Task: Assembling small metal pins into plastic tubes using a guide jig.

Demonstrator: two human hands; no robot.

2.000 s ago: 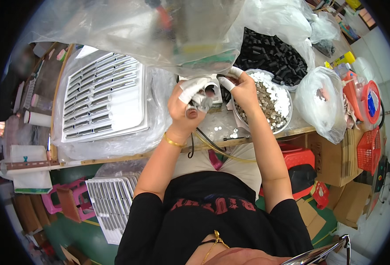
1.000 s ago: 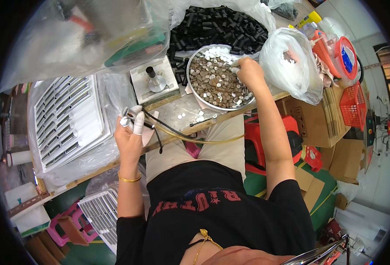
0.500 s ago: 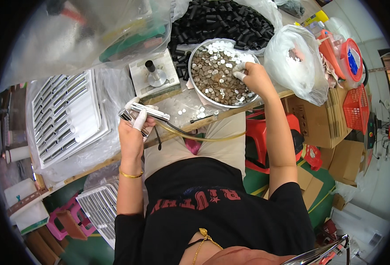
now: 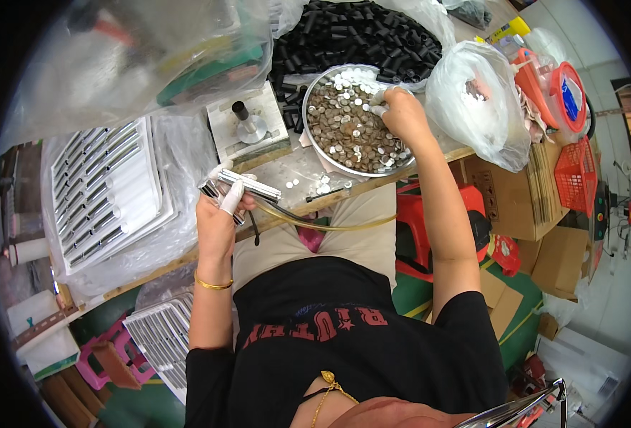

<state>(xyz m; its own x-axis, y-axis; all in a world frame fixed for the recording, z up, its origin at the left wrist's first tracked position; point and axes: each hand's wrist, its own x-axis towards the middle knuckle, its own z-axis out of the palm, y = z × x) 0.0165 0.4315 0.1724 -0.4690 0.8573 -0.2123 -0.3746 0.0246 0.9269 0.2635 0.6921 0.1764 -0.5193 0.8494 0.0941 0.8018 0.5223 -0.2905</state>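
Two metal tubes [image 4: 240, 187] are pinched in the left hand [image 4: 219, 214]; small discs [image 4: 347, 125] in the bowl [image 4: 330, 162] are picked by the right hand [image 4: 401, 114], fingers pressed together. Next, probably careful fitting is needed.

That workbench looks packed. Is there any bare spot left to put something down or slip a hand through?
Only a small strip of bench shows, between the metal block with a peg and the bowl of discs, and loose discs dot it. Elsewhere it is crowded: the white slotted tray at left, black tubes behind, a plastic bag at right.
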